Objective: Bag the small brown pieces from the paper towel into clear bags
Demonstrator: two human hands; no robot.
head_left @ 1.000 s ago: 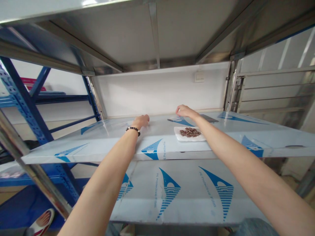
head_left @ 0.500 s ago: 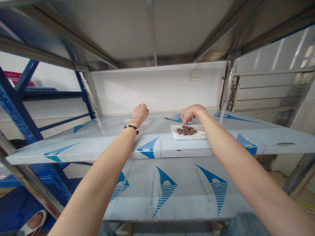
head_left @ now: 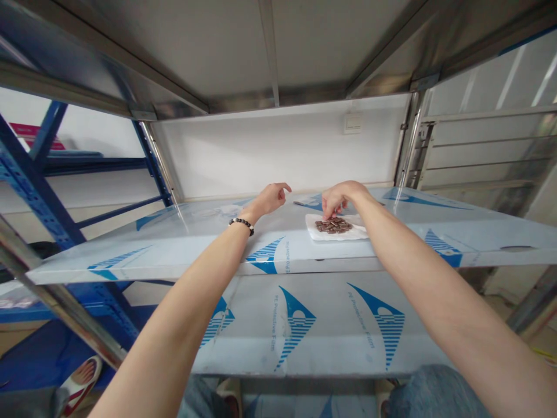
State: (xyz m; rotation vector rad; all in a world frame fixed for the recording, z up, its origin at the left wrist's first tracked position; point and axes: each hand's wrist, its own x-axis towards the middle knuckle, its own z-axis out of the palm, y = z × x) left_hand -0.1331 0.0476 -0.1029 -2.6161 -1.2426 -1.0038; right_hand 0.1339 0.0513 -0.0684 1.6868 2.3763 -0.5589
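On the film-covered shelf (head_left: pixel 209 249), small brown pieces (head_left: pixel 334 225) lie heaped on a white sheet (head_left: pixel 321 236). The right hand (head_left: pixel 342 197) reaches down to the heap's far edge, fingers bunched; whether they grip a piece, I cannot tell. The left hand (head_left: pixel 270 198) hovers apart, index extended, its hold hidden.

Soft indoor light; the upper shelf's underside (head_left: pixel 230 58) is dim, the film-covered shelf (head_left: pixel 174 235) faintly reflective; slight blur, wide-angle stretching at edges
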